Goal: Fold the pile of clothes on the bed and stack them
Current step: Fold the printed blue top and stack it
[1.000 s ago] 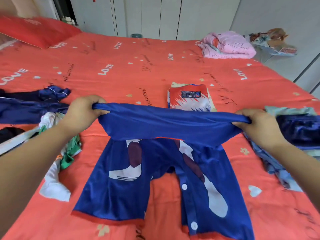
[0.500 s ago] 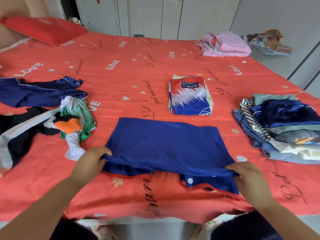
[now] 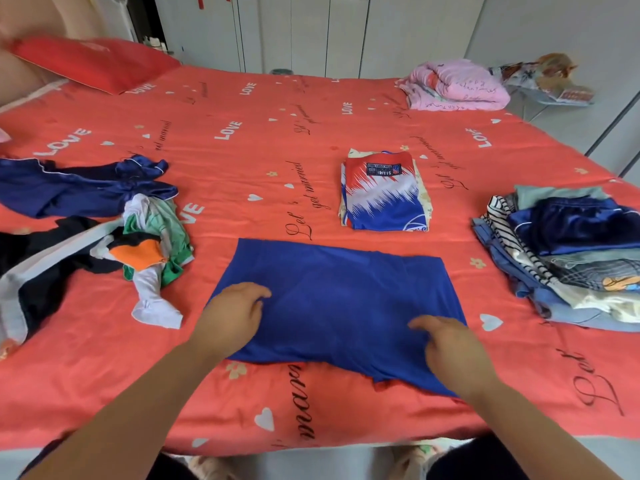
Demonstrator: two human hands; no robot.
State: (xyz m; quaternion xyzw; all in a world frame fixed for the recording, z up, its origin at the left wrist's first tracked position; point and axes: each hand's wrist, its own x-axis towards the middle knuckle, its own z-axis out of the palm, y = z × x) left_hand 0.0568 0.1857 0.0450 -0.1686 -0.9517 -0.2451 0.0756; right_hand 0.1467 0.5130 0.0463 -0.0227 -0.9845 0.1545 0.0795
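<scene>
L hand (image 3: 235,313) & R hand (image 3: 446,344) flat, fingers pressing folded blue top (image 3: 332,299)

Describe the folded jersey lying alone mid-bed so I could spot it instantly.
Start from the big red bedspread. Near its middle, beyond the plain blue garment, sits a small folded jersey. It alone shows jagged red, white and blue bands with a dark label.

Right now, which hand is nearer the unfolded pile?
Left. The left hand rests on the blue shirt beside the pile; the right hand rests on its opposite side.
</scene>
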